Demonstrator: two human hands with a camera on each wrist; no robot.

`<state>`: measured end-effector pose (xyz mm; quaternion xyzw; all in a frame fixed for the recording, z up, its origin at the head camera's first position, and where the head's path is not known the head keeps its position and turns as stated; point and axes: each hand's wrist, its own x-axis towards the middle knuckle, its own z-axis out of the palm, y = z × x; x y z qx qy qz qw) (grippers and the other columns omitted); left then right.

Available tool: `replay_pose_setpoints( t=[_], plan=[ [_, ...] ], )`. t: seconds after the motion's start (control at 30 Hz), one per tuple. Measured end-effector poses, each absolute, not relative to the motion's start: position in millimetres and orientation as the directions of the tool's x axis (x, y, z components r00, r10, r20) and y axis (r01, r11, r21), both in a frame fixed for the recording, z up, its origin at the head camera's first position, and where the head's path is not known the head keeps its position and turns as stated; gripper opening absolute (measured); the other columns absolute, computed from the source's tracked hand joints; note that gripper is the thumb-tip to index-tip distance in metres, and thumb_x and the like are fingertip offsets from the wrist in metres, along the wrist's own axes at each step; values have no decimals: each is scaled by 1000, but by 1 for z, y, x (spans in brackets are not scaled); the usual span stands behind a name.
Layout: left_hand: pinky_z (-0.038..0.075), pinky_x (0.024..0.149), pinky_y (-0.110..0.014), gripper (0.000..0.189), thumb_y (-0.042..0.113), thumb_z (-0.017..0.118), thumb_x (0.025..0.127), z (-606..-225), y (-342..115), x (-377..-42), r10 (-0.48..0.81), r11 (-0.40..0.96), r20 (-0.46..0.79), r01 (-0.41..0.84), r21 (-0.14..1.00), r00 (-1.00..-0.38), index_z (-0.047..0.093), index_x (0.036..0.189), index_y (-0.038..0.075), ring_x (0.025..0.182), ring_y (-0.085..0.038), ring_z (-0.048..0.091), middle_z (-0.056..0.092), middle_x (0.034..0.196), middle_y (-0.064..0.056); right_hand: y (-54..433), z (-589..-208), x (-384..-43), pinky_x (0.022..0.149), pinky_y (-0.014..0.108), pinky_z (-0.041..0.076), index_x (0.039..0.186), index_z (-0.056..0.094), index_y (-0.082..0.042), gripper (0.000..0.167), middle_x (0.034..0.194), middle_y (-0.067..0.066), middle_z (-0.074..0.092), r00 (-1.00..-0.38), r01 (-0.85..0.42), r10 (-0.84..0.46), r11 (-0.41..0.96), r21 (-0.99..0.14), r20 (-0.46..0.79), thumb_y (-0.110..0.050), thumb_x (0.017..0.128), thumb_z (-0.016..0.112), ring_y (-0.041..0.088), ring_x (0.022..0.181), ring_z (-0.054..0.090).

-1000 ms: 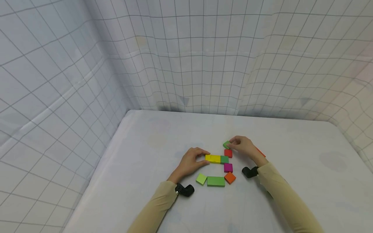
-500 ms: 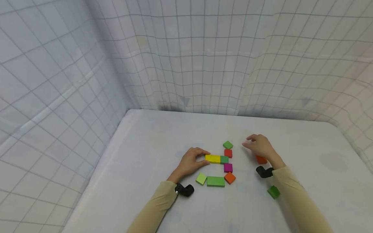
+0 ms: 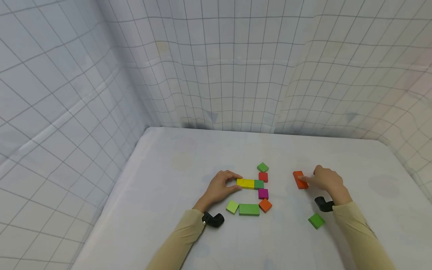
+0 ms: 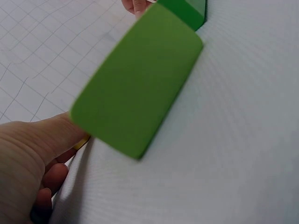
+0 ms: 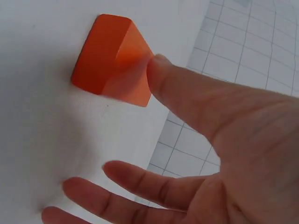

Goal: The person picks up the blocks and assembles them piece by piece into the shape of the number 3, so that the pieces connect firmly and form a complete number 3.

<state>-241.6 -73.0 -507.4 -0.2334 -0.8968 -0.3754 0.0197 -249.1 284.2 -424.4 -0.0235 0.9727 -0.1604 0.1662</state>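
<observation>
My left hand [image 3: 219, 189] pinches the left end of a yellow block [image 3: 248, 183] between thumb and fingers; a bit of yellow shows behind the thumb in the left wrist view. A dark green block [image 3: 258, 184] touches the yellow one's right end. At the right, my right hand [image 3: 326, 180] reaches to an orange-red block [image 3: 299, 176] lying on the table, its index finger extended over it. In the right wrist view the thumb overlaps the edge of the orange-red block [image 5: 100, 53], and the other fingers are spread away from it. Whether the thumb presses it I cannot tell.
Red [image 3: 263, 177] and magenta [image 3: 263, 194] blocks lie beside the dark green one, with a green block [image 3: 262, 167] behind. Nearer me are yellow-green [image 3: 232, 207], long green [image 3: 249, 210] and orange [image 3: 265, 205] blocks. Another green block [image 3: 316, 221] lies at the right.
My right hand has let go of the green block behind the red one and moved right and nearer me, to the orange-red block. My left hand has stayed on the yellow block.
</observation>
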Motion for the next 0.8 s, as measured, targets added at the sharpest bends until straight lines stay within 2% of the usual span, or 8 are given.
replay_pose_setpoints(
  t=[0.1, 0.33, 0.5, 0.8],
  plan=[
    [38, 76, -28, 32, 31, 73, 84, -507, -73, -241, 402, 609, 212, 433, 665, -891, 69, 114, 20, 84, -11, 45, 62, 101, 10, 282, -425, -248, 61, 38, 40, 96, 57, 6, 58, 83, 10, 59, -924, -17, -132, 951, -307, -358, -51, 86, 61, 26, 71, 53],
    [38, 76, -28, 32, 31, 74, 84, -508, -75, -242, 409, 602, 228, 449, 660, -884, 69, 114, 20, 84, -10, 46, 63, 102, 9, 270, -432, -259, 62, 37, 40, 98, 59, 3, 45, 84, 9, 58, -920, -82, -208, 931, -355, -331, -40, 86, 65, 24, 74, 51],
    [38, 76, -28, 33, 32, 74, 84, -508, -76, -242, 409, 599, 234, 453, 660, -882, 69, 113, 20, 84, -11, 46, 63, 102, 9, 258, -436, -283, 60, 35, 37, 95, 58, -2, 40, 77, 7, 53, -923, -50, -201, 909, -415, -329, -38, 84, 69, 22, 70, 47],
    [38, 75, -27, 32, 32, 74, 84, -511, -75, -241, 414, 588, 246, 464, 662, -876, 69, 113, 20, 83, -9, 46, 63, 103, 9, 239, -447, -331, 58, 30, 32, 95, 57, -4, 37, 61, 0, 43, -896, 93, -208, 777, -623, -393, -34, 81, 75, 16, 58, 42]
  ],
)
